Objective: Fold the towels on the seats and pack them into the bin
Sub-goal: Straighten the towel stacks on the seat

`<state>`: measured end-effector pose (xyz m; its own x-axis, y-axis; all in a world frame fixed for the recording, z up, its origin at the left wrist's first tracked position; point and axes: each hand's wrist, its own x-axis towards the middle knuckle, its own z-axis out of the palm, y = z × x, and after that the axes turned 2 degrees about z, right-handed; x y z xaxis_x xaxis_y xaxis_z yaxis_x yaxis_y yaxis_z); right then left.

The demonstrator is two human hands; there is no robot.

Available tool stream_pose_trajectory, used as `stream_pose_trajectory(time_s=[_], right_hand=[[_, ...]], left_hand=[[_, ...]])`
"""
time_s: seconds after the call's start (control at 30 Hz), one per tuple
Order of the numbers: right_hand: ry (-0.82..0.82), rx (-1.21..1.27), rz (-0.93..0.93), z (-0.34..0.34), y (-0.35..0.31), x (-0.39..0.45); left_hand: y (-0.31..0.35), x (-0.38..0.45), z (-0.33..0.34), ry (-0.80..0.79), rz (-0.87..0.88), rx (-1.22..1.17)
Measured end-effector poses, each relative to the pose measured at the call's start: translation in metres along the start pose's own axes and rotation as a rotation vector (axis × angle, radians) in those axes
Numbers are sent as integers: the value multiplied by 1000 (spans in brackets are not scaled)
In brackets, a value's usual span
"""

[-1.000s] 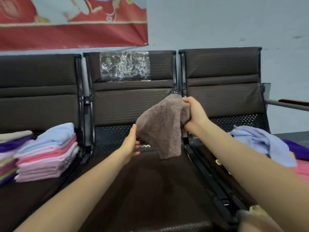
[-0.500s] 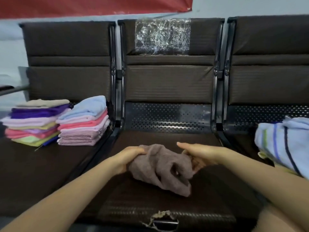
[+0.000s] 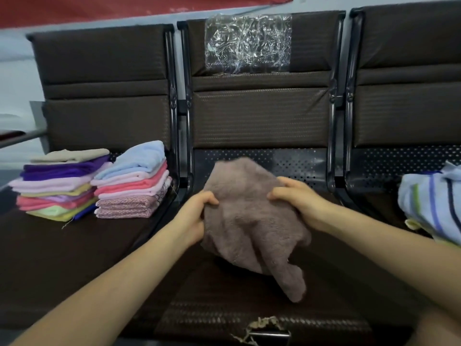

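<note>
A: What takes the most room here?

B: Three dark seats in a row. The middle seat (image 3: 249, 290) fills the centre of the frame, and I think it is kept free as the place for folding.

A: And the other seats?

B: At the left of the frame two stacks of folded towels (image 3: 94, 186) stand just beside each other on the left seat (image 3: 50, 258). It seems finished pieces wait there, apart from the work. At the right edge lies a loose pile, with a striped towel (image 3: 429, 203) on top, probably the ones not yet folded.

A: Where is the towel being worked on?

B: The brown towel (image 3: 249, 221) is in the middle of the frame, held a little above the middle seat, still crumpled, one corner hanging down toward the bottom.

A: How do the hands hold it?

B: The left hand (image 3: 197, 216) grips the left edge with curled fingers. The right hand (image 3: 296, 196) grips the upper right part, fingers also closed on the cloth. I judge they hold two sides to pull it flat before the first fold.

A: And the bin?

B: I cannot see any bin in this view.
</note>
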<state>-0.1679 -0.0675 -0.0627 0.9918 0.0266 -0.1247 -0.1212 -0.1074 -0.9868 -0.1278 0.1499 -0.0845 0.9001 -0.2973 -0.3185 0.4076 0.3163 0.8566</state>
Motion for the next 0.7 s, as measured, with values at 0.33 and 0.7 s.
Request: stream_pose_trajectory(time_s=[0.33, 0.7], right_hand=[[-206, -16, -33, 8, -13, -27], [-255, 74, -62, 44, -13, -22]], left_hand=[[23, -23, 4, -138, 59, 121], [18, -27, 12, 180, 668, 533]])
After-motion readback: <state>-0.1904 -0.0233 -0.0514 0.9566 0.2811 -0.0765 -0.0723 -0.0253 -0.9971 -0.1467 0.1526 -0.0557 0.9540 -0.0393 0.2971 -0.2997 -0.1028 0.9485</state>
